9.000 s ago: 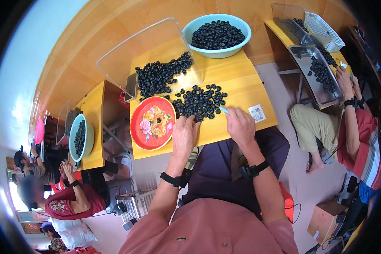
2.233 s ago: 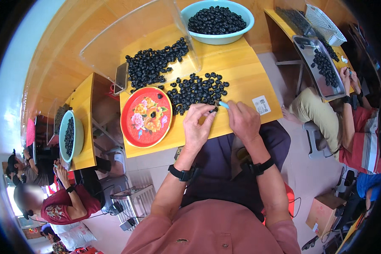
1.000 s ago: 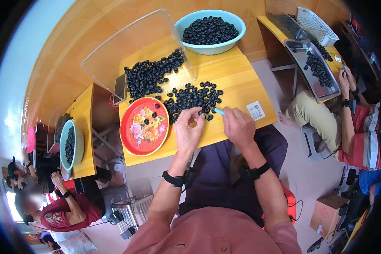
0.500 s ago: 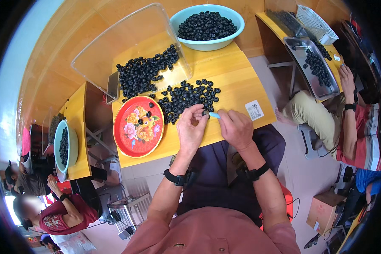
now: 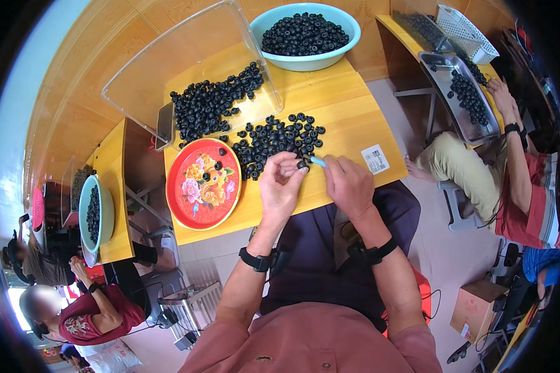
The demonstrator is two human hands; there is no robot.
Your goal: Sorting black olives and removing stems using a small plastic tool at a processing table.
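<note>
Watching through the head camera, I am seeing both hands working close together above the near side of the yellow table (image 5: pixel 354 127). The left hand (image 5: pixel 280 184) is pinching a dark piece (image 5: pixel 302 165), small and round, between thumb and fingers. The right hand (image 5: pixel 350 188) is gripping a pale blue tool (image 5: pixel 318 161), its fingers closing round the handle and its tip pointing left toward the piece. I cannot tell whether tip and piece are touching; fingers and small scale are obscuring this.

Just beyond the left hand, a loose heap (image 5: pixel 274 142) of similar pieces is lying on the bare wood. To its left, a round red tray (image 5: pixel 178 194) with a floral print is holding three pieces (image 5: pixel 218 166), all sitting toward its upper right part. Behind heap and tray, a clear plastic container (image 5: pixel 168 62) is holding many more, gathering mostly along its left and far sides. At the far edge, a pale blue basin (image 5: pixel 308 63) is standing piled with them. A white label (image 5: pixel 374 160) is lying flat, right of the right hand.

Black straps are circling both wrists. At the right-hand table, a co-worker (image 5: pixel 521 205) is reaching beside a metal tray (image 5: pixel 484 133) holding dark pieces; another in dark red (image 5: pixel 109 314) is sitting at left.
</note>
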